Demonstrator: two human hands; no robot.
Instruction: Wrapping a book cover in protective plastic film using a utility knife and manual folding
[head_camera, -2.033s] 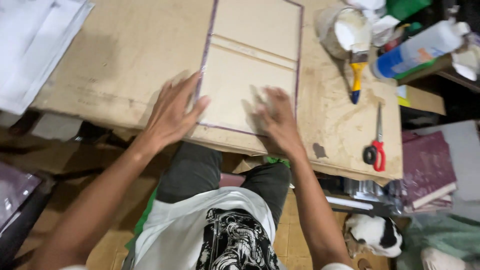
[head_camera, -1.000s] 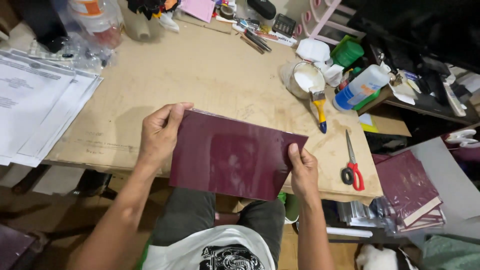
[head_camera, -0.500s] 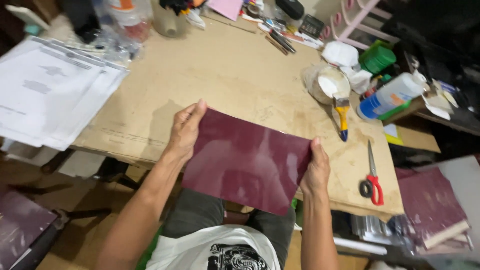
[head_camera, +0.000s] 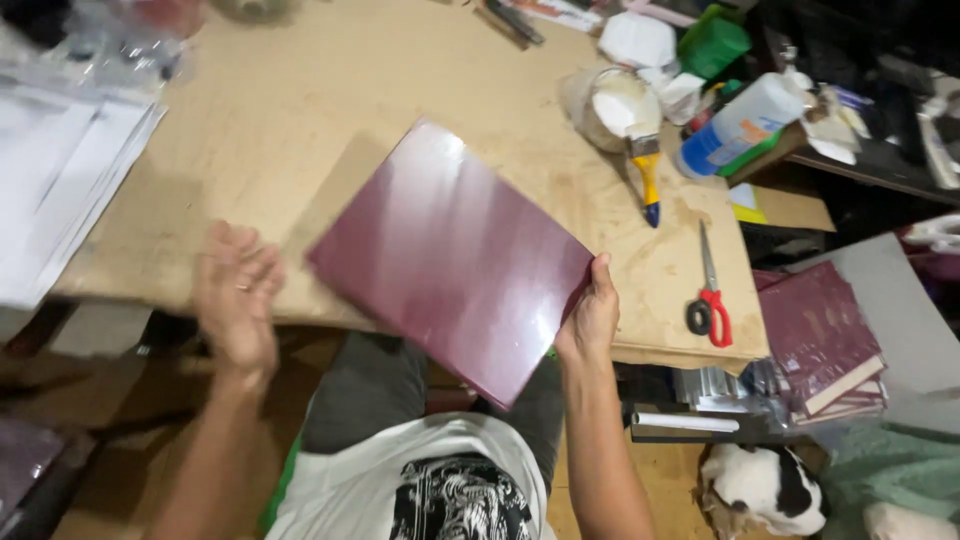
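A glossy maroon cover board hangs tilted above the front edge of the wooden table. My right hand grips its right edge, thumb on top. My left hand is off the board, to its left, fingers spread and holding nothing, blurred over the table's front edge.
Red-handled scissors lie right of the board. A yellow-handled brush rests on a white glue tub, beside a plastic bottle. White paper stacks lie at the left. Maroon books are stacked at lower right, a black-and-white animal below them.
The board was turned over from its pale inner side to its maroon side and lifted. My left hand has let go and moved left; only the right hand holds it now.
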